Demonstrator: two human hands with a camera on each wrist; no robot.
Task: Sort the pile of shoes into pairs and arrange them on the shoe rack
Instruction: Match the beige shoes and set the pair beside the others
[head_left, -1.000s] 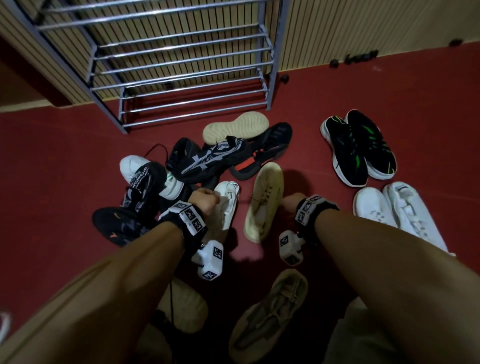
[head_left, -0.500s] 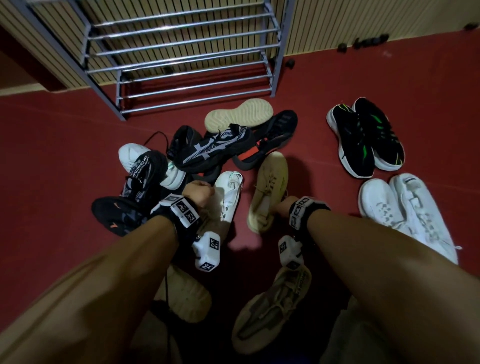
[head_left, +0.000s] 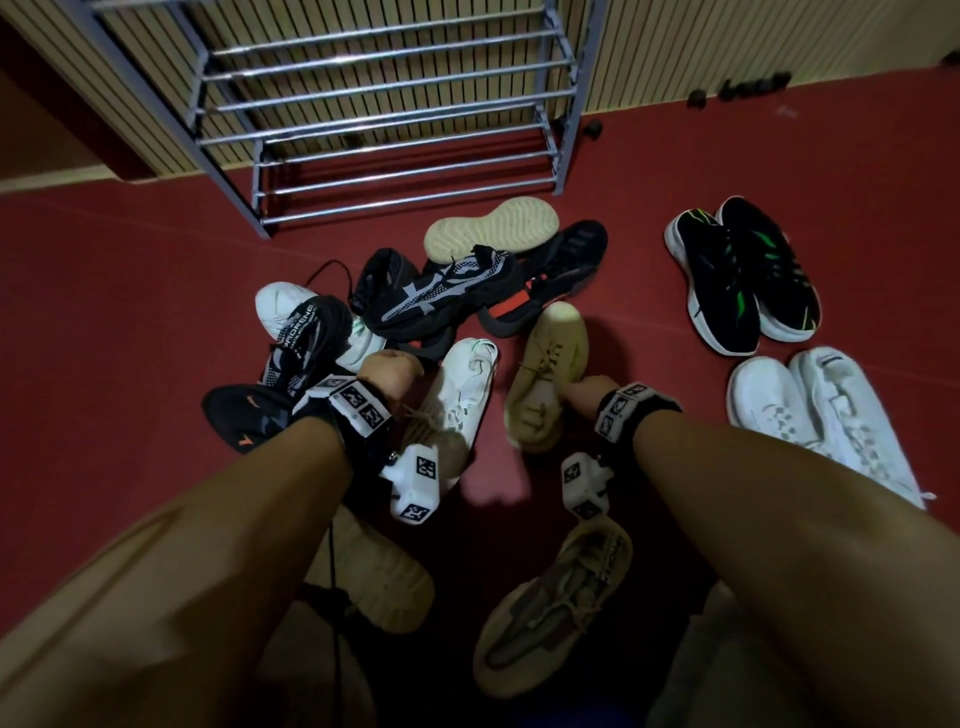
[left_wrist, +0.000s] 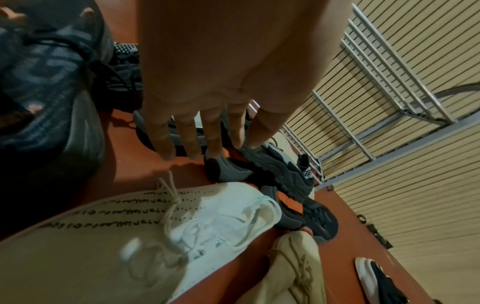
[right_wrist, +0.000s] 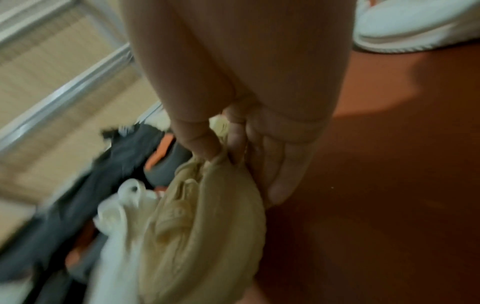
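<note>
A beige lace-up shoe lies at the right edge of the pile on the red floor. My right hand pinches its heel collar between thumb and fingers. My left hand hovers with straight fingers over the black shoes and holds nothing. A white sneaker lies just below it. The pile of black shoes lies beyond. The metal shoe rack stands bare against the slatted wall.
A black-and-green pair and a white pair stand side by side at the right. A beige shoe lies sole up near the rack. Two more pale shoes lie close to my legs.
My right hand moved from beside the beige shoe onto its heel and took hold of it. The left hand stayed above the white sneaker.
</note>
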